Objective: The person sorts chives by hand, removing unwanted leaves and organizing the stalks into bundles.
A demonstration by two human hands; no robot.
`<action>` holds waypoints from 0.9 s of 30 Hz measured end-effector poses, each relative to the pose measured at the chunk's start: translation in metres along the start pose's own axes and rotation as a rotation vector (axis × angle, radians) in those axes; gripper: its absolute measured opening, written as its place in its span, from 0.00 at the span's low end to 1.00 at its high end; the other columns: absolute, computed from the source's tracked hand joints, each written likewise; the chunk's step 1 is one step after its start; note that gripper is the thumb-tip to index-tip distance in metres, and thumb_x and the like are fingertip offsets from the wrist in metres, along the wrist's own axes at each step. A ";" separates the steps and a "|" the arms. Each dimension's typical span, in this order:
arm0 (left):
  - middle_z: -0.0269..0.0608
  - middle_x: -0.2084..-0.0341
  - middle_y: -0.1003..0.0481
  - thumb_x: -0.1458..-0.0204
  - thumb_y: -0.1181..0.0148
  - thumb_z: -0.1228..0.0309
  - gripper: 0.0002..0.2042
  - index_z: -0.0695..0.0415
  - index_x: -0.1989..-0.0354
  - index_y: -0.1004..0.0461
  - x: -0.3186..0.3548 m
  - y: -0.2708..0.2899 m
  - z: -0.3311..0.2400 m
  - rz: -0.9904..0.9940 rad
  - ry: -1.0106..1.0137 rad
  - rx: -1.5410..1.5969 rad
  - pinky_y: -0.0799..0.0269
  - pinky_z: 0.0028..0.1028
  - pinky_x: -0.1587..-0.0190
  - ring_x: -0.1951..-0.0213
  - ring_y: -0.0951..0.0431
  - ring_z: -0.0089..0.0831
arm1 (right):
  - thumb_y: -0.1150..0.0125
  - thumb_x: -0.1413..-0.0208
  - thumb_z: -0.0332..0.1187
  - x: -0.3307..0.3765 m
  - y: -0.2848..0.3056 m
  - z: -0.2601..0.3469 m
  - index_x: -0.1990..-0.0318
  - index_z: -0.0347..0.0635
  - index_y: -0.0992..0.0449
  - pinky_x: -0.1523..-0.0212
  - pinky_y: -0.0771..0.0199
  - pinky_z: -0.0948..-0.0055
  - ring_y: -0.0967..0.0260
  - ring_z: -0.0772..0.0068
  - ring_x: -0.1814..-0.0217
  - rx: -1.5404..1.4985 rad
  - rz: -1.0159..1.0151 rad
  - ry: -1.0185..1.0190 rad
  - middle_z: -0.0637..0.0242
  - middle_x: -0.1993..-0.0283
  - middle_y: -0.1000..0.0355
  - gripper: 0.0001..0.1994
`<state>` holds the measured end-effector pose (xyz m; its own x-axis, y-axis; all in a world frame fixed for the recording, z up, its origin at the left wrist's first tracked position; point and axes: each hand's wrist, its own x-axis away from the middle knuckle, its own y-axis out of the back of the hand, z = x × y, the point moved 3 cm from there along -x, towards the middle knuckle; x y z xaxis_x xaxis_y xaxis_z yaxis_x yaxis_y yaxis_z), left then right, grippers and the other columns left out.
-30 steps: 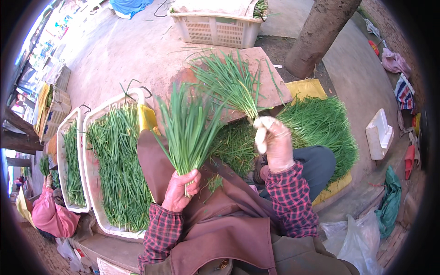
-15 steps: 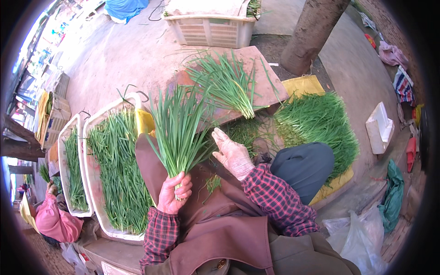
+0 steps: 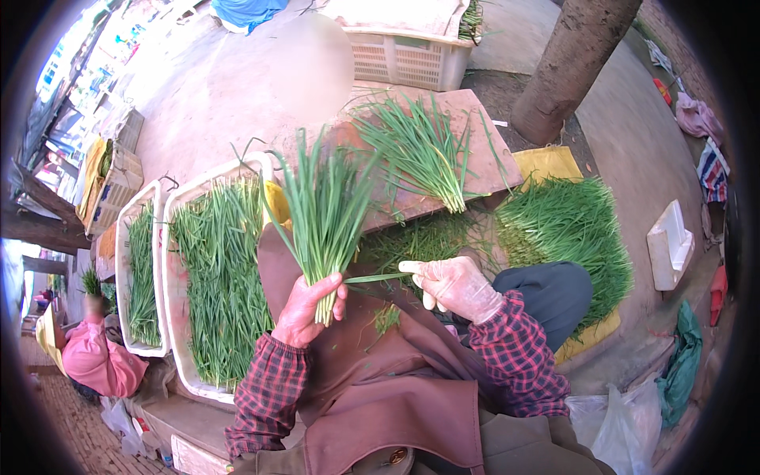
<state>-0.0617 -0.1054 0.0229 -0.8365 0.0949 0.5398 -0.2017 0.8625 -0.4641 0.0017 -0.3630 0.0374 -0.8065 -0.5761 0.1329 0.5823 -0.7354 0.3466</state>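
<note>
My left hand (image 3: 310, 309) is closed round the stalk end of a bunch of garlic chives (image 3: 328, 210), whose leaves fan out upward. From beside my left thumb a single chive leaf (image 3: 376, 277) stretches across to my right hand (image 3: 459, 286). My right fingers pinch its far end, and that hand looks thinly gloved. Beyond the bunch, a loose pile of chives (image 3: 427, 154) lies on a reddish board (image 3: 483, 127). Cut trimmings (image 3: 419, 241) are strewn under the board's near edge, and a few scraps (image 3: 385, 319) rest on my brown apron (image 3: 396, 352).
Two white crates (image 3: 169, 273) of chives stand at left. A thick mass of chives (image 3: 570, 245) lies on yellow sacking at right. Behind are a covered crate (image 3: 408, 59) and a tree trunk (image 3: 574, 67). A person in pink (image 3: 103, 356) sits far left; a foam box (image 3: 669, 245) lies right.
My right hand has gone from outstretched fingers to pinching a chive leaf drawn sideways from the bunch. My left hand still holds the bunch. The whole view has shifted slightly.
</note>
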 end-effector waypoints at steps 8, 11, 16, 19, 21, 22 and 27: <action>0.44 0.70 0.19 0.40 0.39 0.71 0.09 0.60 0.56 0.29 -0.015 -0.018 -0.016 0.002 -0.023 -0.051 0.28 0.23 0.81 0.82 0.26 0.25 | 0.44 0.34 0.29 0.030 0.024 0.043 0.45 0.36 0.21 0.79 0.34 0.84 0.35 0.90 0.82 0.063 0.005 0.131 0.73 0.79 0.25 0.14; 0.49 0.67 0.19 0.40 0.41 0.75 0.10 0.64 0.54 0.29 -0.029 -0.014 -0.016 -0.052 -0.062 -0.072 0.23 0.25 0.78 0.79 0.22 0.28 | 0.42 0.36 0.29 0.052 0.045 0.062 0.49 0.35 0.20 0.78 0.28 0.79 0.30 0.85 0.81 -0.117 -0.053 -0.054 0.70 0.78 0.24 0.12; 0.48 0.68 0.20 0.41 0.41 0.75 0.11 0.66 0.53 0.31 -0.039 -0.019 -0.038 -0.044 -0.183 -0.372 0.22 0.26 0.74 0.77 0.20 0.29 | 0.40 0.39 0.37 0.040 0.054 -0.028 0.43 0.31 0.25 0.71 0.24 0.68 0.23 0.70 0.72 0.950 -0.162 0.278 0.62 0.67 0.20 0.22; 0.47 0.72 0.21 0.45 0.42 0.78 0.15 0.66 0.49 0.32 -0.054 0.006 -0.053 -0.229 -0.731 -1.257 0.23 0.30 0.76 0.77 0.20 0.35 | 0.33 0.44 0.43 0.009 0.013 -0.051 0.30 0.27 0.45 0.35 0.33 0.67 0.32 0.53 0.34 0.688 -0.063 -0.119 0.42 0.33 0.36 0.42; 0.47 0.72 0.22 0.49 0.44 0.80 0.24 0.64 0.41 0.35 -0.060 -0.003 -0.060 -0.395 -1.032 -1.787 0.24 0.33 0.77 0.78 0.20 0.38 | 0.35 0.40 0.42 -0.008 -0.016 -0.040 0.28 0.27 0.51 0.31 0.36 0.67 0.36 0.56 0.30 -0.020 0.036 -0.221 0.43 0.28 0.42 0.42; 0.47 0.70 0.22 0.49 0.45 0.80 0.25 0.63 0.39 0.36 -0.060 -0.012 -0.066 -0.445 -0.980 -1.939 0.24 0.32 0.77 0.78 0.20 0.37 | 0.36 0.38 0.41 -0.019 -0.033 -0.037 0.28 0.27 0.51 0.31 0.36 0.66 0.36 0.57 0.30 -0.446 0.088 -0.225 0.45 0.28 0.43 0.40; 0.52 0.55 0.23 0.48 0.46 0.77 0.34 0.59 0.29 0.42 -0.055 -0.052 -0.065 -0.529 -0.961 -2.420 0.25 0.28 0.81 0.79 0.22 0.30 | 0.37 0.37 0.41 -0.064 -0.097 -0.025 0.33 0.35 0.40 0.32 0.35 0.50 0.38 0.53 0.29 -1.386 0.222 -0.180 0.52 0.34 0.34 0.31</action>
<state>0.0277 -0.1235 0.0634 -0.9342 0.2663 -0.2373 -0.3214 -0.3399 0.8838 -0.0007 -0.2642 -0.0275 -0.6268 -0.7490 0.2146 0.2386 -0.4467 -0.8623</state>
